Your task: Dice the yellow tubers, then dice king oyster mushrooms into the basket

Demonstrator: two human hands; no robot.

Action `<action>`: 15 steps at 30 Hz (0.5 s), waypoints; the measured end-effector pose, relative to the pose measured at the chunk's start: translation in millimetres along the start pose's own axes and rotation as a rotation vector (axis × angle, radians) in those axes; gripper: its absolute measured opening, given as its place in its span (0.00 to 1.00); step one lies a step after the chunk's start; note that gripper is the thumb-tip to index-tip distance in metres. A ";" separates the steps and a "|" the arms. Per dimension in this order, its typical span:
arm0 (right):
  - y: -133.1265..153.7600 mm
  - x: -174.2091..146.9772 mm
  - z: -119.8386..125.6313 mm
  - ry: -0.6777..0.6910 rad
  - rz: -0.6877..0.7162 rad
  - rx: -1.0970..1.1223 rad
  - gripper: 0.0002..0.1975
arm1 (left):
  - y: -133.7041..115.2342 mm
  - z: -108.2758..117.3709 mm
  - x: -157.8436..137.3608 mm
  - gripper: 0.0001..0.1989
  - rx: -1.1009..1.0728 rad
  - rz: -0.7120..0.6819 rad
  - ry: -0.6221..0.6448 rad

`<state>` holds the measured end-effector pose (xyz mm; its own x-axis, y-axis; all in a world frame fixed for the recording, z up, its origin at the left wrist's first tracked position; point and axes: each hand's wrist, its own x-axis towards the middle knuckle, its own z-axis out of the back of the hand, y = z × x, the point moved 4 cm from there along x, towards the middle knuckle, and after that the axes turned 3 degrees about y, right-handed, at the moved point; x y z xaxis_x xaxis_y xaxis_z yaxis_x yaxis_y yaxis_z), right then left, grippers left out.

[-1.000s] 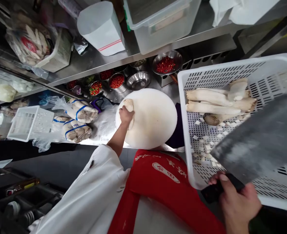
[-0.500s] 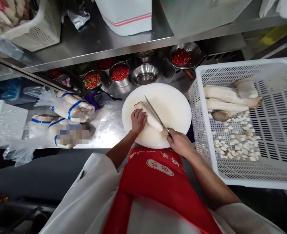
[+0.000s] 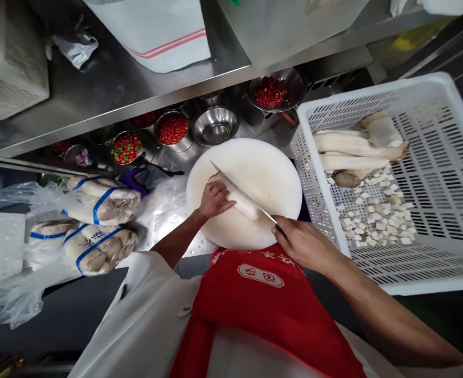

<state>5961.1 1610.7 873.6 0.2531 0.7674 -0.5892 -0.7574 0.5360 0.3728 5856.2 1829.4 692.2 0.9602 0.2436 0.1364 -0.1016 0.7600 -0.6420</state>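
A thick white king oyster mushroom [image 3: 245, 206] lies slantwise on the round white cutting board [image 3: 271, 163]. My left hand [image 3: 214, 199] is closed over its upper left part, fingers bent and thumb along its side. In my right hand [image 3: 300, 239] is the handle of a knife [image 3: 242, 193]. The long blade points up and left, running along the mushroom's far side; whether it has entered the mushroom I cannot tell.
On the right, a white perforated basket [image 3: 444, 173] holds whole mushrooms and white cubes. Bagged mushrooms [image 3: 97, 249] with blue bands lie at left. Behind the board stand metal bowls of chopped red chillies [image 3: 172, 130] and an empty metal bowl [image 3: 216, 127], beneath a steel shelf [image 3: 117, 107].
My view has shifted and turned a little. The knife blade has moved in closer over the mushroom, and my left thumb now reaches further out along it.
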 end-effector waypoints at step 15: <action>-4.6 9.2 -1.7 0.165 -0.016 0.109 0.14 | 14.1 -12.0 6.8 0.23 -0.009 0.132 0.062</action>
<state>5965.9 1614.7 865.3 0.1559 0.6954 -0.7015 -0.6826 0.5892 0.4324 5864.4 1834.5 675.0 0.9528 0.3035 0.0035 -0.2263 0.7181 -0.6581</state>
